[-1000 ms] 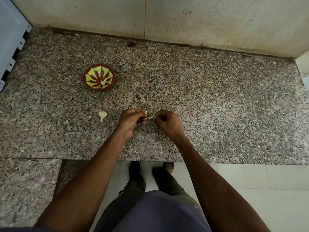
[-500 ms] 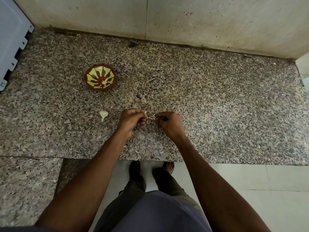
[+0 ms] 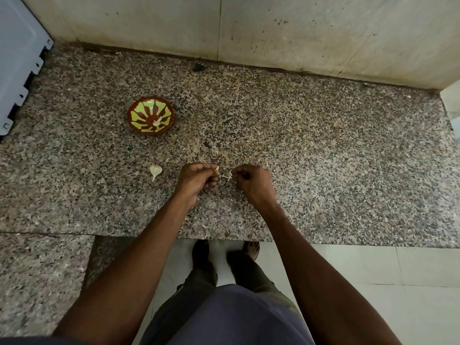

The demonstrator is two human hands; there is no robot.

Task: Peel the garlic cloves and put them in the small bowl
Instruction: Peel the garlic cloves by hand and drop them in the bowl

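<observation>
My left hand (image 3: 198, 179) pinches a garlic clove (image 3: 217, 169), of which only a pale tip shows past the curled fingers. My right hand (image 3: 252, 183) pinches a thin strip of garlic skin (image 3: 227, 175) that stretches between the two hands. Both hands hover just above the granite counter (image 3: 323, 158). A small red bowl with a yellow-green pattern (image 3: 150, 118) sits to the upper left and holds a pale peeled piece. An unpeeled garlic clove (image 3: 155, 171) lies on the counter left of my left hand.
A grey-blue plastic crate (image 3: 17, 63) stands at the far left. The wall (image 3: 273, 31) runs along the back of the counter. Bits of skin (image 3: 205, 226) lie near the counter's front edge. Below are the floor tiles and my feet.
The hands stay in the same place. The strip of skin between them has drawn out a little as the right hand pulls it from the clove.
</observation>
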